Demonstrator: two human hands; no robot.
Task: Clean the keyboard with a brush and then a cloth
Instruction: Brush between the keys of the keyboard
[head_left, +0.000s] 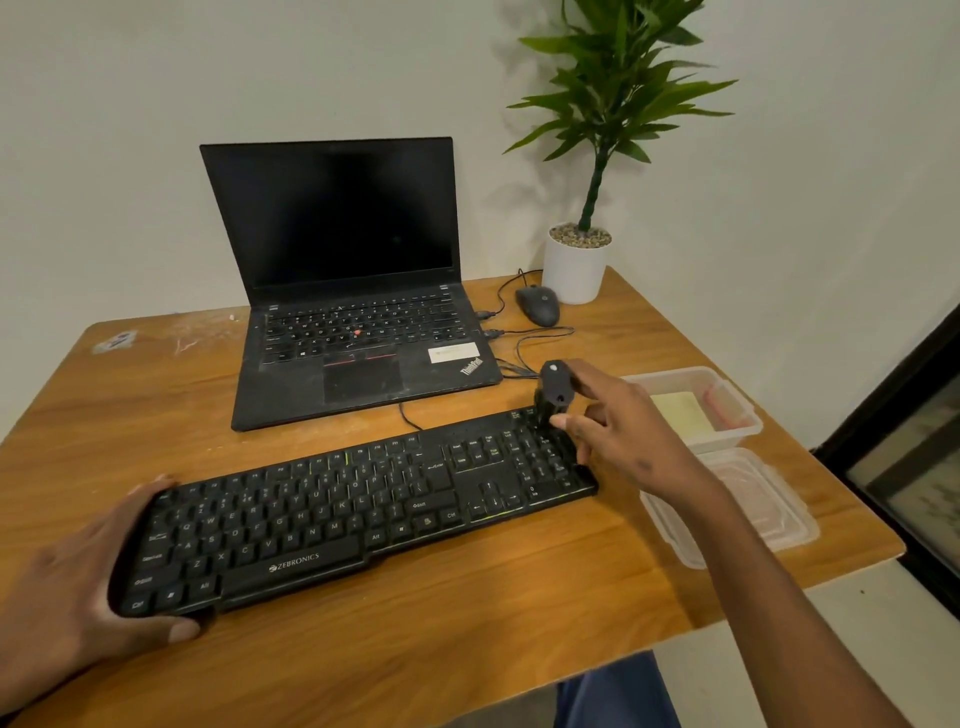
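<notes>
A black keyboard (337, 514) lies slanted across the wooden table (467, 613). My left hand (78, 577) grips its left end, thumb under the front edge. My right hand (618, 421) holds a small dark brush (555, 387) upright, with its bristles down on the keys at the keyboard's far right top corner. A pale yellow cloth (680, 418) lies folded inside a clear plastic box (748, 421) just right of the keyboard.
An open black laptop (358, 291) stands behind the keyboard. A wired mouse (538, 305) and a potted plant (579, 270) sit at the back right, cables trailing between them. The box's clear lid (779, 519) lies near the table's right edge.
</notes>
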